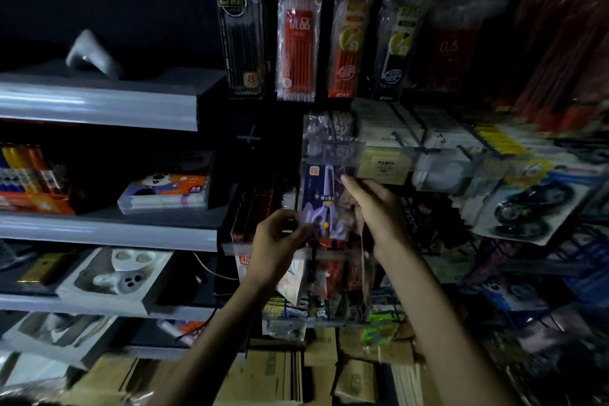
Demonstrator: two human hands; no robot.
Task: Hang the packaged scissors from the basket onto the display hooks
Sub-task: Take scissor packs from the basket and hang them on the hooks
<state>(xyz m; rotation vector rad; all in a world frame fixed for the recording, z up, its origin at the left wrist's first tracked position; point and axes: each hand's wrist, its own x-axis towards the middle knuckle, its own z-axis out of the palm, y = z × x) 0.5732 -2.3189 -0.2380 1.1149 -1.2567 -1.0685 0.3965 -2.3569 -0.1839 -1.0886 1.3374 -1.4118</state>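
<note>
A pack of purple scissors on a dark blue card point(324, 201) is held upright in front of the display rack, its top edge just under a clear price strip point(333, 150) on a hook. My left hand point(275, 249) pinches the pack's lower left corner. My right hand point(372, 208) grips its right edge, with the fingertips near the upper part of the card. Whether the card's hole is on the hook is hidden. The basket is out of view.
Refill packs point(298, 39) hang above. Boxed goods point(382, 142) and correction-tape cards point(524, 208) fill the hooks to the right. Grey shelves point(108, 231) at the left carry boxes point(164, 194). Cardboard cartons point(273, 376) stand on the floor below.
</note>
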